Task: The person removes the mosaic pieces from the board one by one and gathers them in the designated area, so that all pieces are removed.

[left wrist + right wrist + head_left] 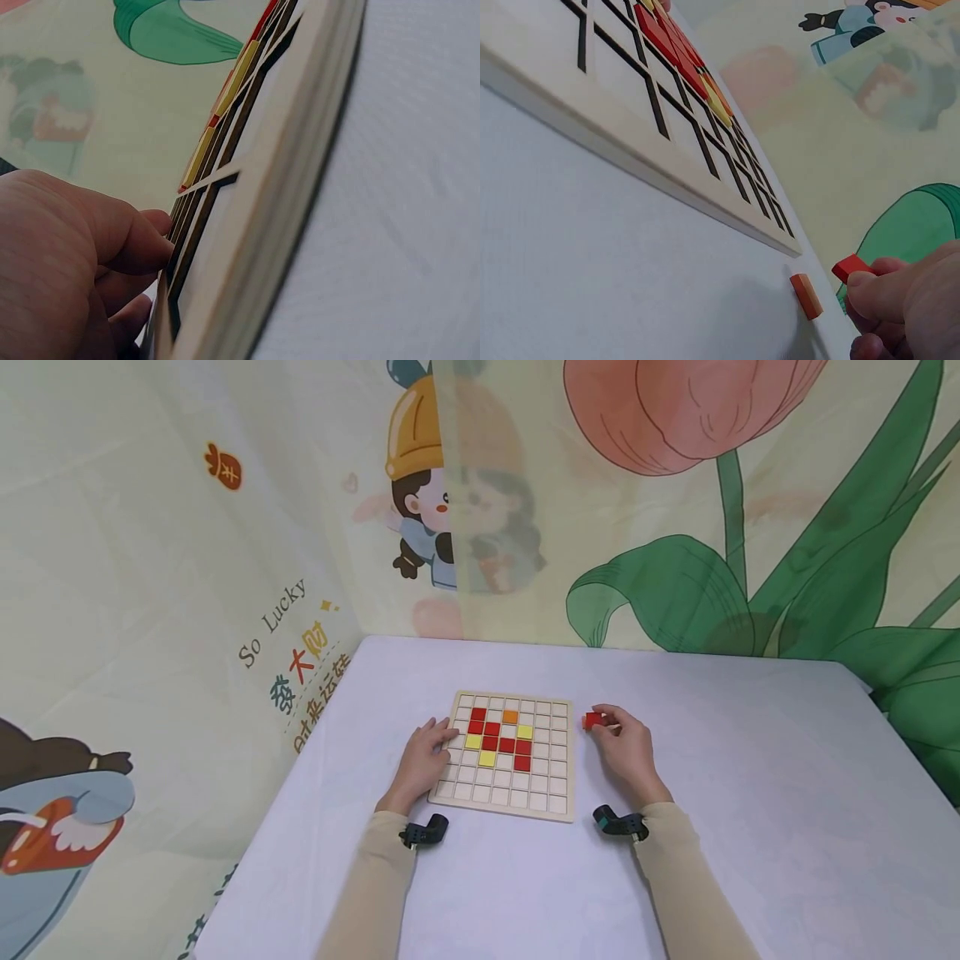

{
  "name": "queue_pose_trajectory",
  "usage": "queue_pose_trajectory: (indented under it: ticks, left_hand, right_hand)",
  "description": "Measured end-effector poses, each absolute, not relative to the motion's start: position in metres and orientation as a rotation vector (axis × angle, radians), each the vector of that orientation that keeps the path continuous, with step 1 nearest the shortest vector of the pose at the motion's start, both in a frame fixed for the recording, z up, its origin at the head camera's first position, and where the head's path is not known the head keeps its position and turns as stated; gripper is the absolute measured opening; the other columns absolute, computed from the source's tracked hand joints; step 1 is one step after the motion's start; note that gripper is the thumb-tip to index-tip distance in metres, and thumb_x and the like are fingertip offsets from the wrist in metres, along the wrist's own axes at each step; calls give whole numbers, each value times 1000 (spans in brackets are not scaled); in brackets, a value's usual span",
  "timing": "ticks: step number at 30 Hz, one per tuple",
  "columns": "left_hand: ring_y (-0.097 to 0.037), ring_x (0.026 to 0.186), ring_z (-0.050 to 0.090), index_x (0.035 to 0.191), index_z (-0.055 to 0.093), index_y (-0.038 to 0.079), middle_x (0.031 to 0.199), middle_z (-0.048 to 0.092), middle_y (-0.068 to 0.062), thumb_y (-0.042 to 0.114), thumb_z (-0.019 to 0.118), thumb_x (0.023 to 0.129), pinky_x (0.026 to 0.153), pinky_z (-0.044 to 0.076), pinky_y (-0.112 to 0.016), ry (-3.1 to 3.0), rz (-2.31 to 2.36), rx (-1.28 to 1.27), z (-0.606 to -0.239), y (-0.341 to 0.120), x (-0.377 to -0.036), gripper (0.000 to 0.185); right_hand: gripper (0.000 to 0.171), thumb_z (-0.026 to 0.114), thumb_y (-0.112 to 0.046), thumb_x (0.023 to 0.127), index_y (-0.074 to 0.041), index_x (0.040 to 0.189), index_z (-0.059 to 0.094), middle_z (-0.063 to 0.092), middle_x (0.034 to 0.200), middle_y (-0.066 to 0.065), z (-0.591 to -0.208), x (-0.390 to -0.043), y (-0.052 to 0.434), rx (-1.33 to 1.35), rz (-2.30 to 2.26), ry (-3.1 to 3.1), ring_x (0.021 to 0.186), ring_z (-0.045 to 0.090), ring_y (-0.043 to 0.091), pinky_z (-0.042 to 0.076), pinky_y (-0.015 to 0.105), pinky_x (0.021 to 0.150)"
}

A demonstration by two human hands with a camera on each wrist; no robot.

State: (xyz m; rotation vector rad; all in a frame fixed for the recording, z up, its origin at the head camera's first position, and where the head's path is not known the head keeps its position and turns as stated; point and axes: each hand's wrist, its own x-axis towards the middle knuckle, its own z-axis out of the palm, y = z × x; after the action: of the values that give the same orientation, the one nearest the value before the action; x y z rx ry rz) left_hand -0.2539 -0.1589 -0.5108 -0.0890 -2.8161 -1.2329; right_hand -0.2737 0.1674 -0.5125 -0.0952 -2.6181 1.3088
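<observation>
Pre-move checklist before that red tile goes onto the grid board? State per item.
1. Red tile pinched in right hand: ok.
2. Left hand rests on the board's left edge, steadying it: ok.
3. Free cells left on the board: ok, most are bare.
4. Board flat on the table: ok.
5. Orange tile lies loose on the table beside the right hand, off the board: ok, apart from the grip.
6. Which cell the tile is meant for: cannot tell.

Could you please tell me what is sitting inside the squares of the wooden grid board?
The wooden grid board holds red tiles, yellow tiles and one orange tile; the left hand covers some left-edge squares.
</observation>
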Motion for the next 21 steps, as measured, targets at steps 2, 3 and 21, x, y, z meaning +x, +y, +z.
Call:
queue_pose_trajectory:
  ticks: [2,3,21]
  left_hand:
    - [-17,136,21,118,61,14,139,42,1,4,47,83,114,10,-35,-2814,-1235,-89,-511,-159,-254,39]
    - [-17,136,21,118,61,14,139,42,2,4,47,83,114,10,-35,-2815,-1235,-89,-511,-159,-254,39]
    - [-15,136,20,119,60,15,140,40,3,4,48,84,114,10,-35,-2826,-1246,-71,-510,-159,-255,39]
  right_hand:
    - [31,56,-12,88,-15,119,57,58,99,7,-514,-275,170,-150,1294,-2629,85,50,22,43,29,68]
    - [31,56,-12,88,-15,120,56,58,99,8,-514,-275,171,-177,1290,-2632,86,49,23,43,29,69]
    - [31,53,-9,90,-10,120,57,58,100,13,-513,-274,181,-272,1121,-2654,90,49,28,46,42,80]
